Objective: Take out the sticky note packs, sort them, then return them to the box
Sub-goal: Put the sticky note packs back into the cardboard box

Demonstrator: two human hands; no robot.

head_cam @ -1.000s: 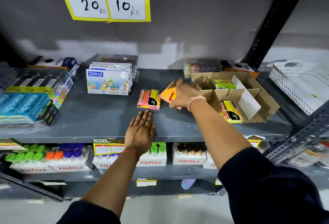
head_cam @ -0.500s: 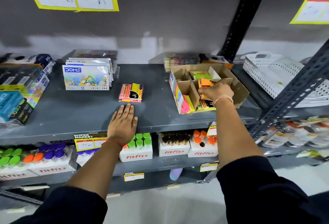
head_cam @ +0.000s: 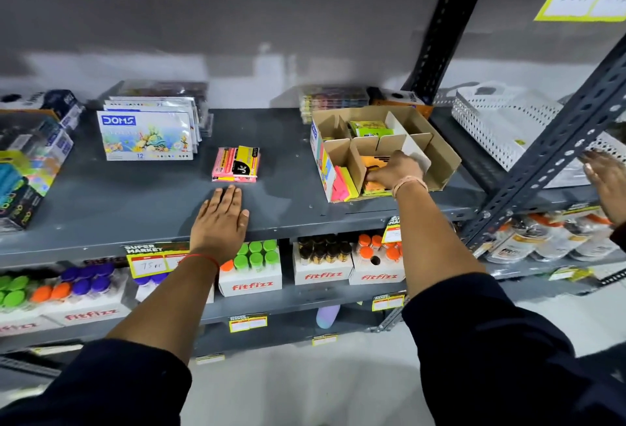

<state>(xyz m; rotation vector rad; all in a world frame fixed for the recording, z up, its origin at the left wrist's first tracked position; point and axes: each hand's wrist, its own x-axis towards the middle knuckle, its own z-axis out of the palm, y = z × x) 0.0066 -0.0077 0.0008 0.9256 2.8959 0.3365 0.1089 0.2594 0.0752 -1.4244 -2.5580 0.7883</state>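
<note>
A cardboard box [head_cam: 443, 158] with dividers sits on the grey shelf [head_cam: 135, 202]. My right hand [head_cam: 396, 171] is inside its front middle compartment, fingers closed on an orange sticky note pack [head_cam: 374, 163] that rests on other packs. A green pack [head_cam: 371, 128] lies in a rear compartment. Pink and yellow notes [head_cam: 343, 185] fill the front left compartment. A pink pack with a yellow and black label [head_cam: 236, 164] lies on the shelf left of the box. My left hand [head_cam: 222, 219] rests flat on the shelf just below that pack, fingers apart.
DOMS colour boxes [head_cam: 147, 136] stand at the back left. White perforated baskets [head_cam: 501, 127] are on the right. A diagonal metal brace [head_cam: 548, 154] crosses the right side, with another person's hand [head_cam: 606, 178] behind it. Fitfizz bottle boxes [head_cam: 250, 273] fill the lower shelf.
My right hand carried the orange pack from beside the pink pack into the box and has pushed it down in the front middle compartment. My left hand stayed flat on the shelf.
</note>
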